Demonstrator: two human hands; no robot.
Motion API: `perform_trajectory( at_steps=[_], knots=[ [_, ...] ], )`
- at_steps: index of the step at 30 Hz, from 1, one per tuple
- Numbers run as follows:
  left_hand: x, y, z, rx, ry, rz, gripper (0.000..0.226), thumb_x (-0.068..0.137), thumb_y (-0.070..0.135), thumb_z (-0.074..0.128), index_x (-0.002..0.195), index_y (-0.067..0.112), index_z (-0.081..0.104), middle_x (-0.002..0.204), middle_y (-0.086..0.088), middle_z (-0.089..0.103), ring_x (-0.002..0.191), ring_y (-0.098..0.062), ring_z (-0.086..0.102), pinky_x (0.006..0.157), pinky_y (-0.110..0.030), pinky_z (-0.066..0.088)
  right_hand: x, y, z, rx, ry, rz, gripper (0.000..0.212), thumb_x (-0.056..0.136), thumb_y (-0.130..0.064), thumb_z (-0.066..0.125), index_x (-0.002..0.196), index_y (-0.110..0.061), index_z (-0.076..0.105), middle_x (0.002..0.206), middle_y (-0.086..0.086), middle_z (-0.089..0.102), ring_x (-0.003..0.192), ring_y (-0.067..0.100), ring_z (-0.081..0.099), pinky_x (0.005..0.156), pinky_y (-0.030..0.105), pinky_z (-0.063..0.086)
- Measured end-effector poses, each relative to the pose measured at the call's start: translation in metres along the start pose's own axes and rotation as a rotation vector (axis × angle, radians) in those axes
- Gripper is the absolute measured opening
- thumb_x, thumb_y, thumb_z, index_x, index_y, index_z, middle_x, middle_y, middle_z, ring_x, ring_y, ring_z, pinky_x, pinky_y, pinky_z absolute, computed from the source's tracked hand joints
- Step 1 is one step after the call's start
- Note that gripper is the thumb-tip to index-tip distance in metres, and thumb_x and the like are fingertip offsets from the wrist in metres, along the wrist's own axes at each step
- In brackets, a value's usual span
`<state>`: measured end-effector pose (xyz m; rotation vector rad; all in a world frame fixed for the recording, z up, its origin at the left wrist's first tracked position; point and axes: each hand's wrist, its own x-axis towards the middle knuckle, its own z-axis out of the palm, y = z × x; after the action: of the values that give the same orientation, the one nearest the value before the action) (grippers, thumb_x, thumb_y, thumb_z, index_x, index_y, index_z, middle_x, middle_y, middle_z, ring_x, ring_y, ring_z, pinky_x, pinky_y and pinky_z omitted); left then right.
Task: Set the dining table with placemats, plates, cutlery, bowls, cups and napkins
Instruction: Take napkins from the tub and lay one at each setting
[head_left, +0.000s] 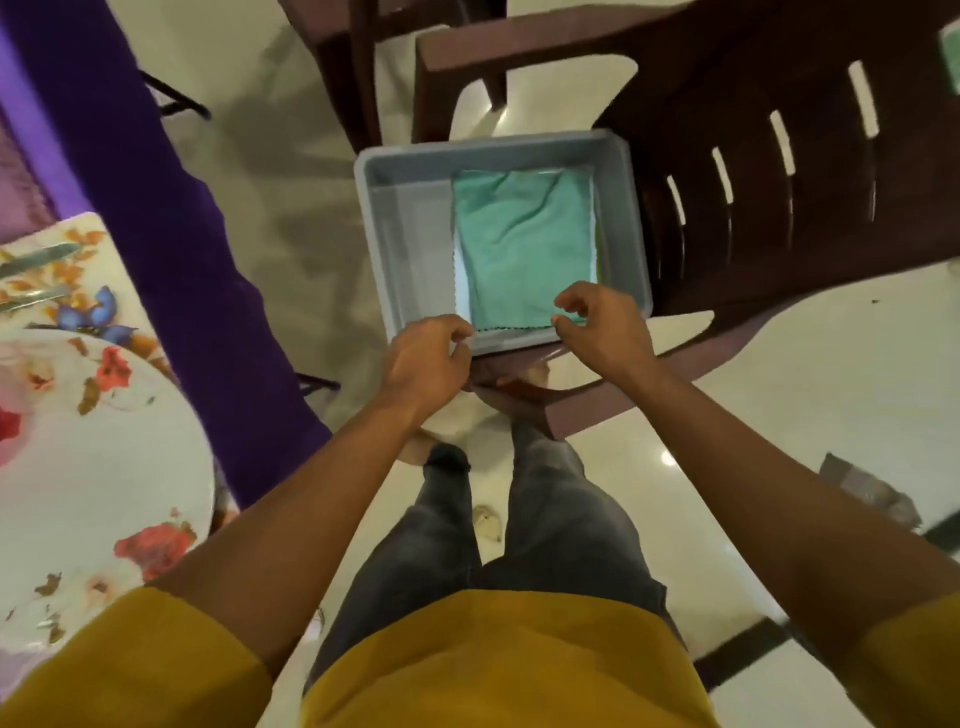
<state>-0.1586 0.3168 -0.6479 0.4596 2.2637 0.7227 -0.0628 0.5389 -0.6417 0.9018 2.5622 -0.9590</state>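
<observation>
A folded teal napkin (524, 244) lies in the right half of a grey plastic bin (405, 218), on top of other cloths whose white and green edges show. The bin stands on the seat of a brown plastic chair (779, 156). My left hand (428, 358) is at the bin's near rim, its curled fingertips pinching the napkin's near left corner. My right hand (597, 327) pinches the near right corner. At the left, a floral plate (88, 467) sits on a floral placemat (88, 270) with a knife (36, 260) and other cutlery (31, 300).
A purple tablecloth (171, 218) hangs from the table edge at the left. A second brown chair (363, 62) stands behind the bin. My legs are on the glossy white floor (805, 389), close to the chair's front edge.
</observation>
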Motion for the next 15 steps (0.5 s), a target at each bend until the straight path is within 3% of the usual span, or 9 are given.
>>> perform_trajectory(
  at_steps=[8, 15],
  knots=[
    [0.08, 0.013, 0.058, -0.026, 0.039, -0.196, 0.026, 0.096, 0.018, 0.058, 0.115, 0.019, 0.076, 0.111, 0.001, 0.076, 0.102, -0.021, 0.071, 0.095, -0.035, 0.058, 0.083, 0.072, 0.006, -0.072, -0.164, 0.026, 0.024, 0.092, -0.025, 0.071, 0.113, -0.013, 0.071, 0.107, 0.005, 0.072, 0.1, 0.024, 0.068, 0.088, 0.041, 0.056],
    [0.143, 0.025, 0.128, 0.063, -0.015, -0.327, 0.021, 0.093, 0.018, 0.058, 0.1, 0.026, 0.076, 0.106, 0.001, 0.077, 0.097, -0.027, 0.071, 0.088, -0.04, 0.059, 0.172, 0.101, 0.02, -0.191, -0.296, -0.161, 0.022, 0.092, -0.023, 0.066, 0.112, -0.014, 0.071, 0.106, 0.007, 0.073, 0.096, 0.027, 0.068, 0.085, 0.044, 0.056]
  ],
)
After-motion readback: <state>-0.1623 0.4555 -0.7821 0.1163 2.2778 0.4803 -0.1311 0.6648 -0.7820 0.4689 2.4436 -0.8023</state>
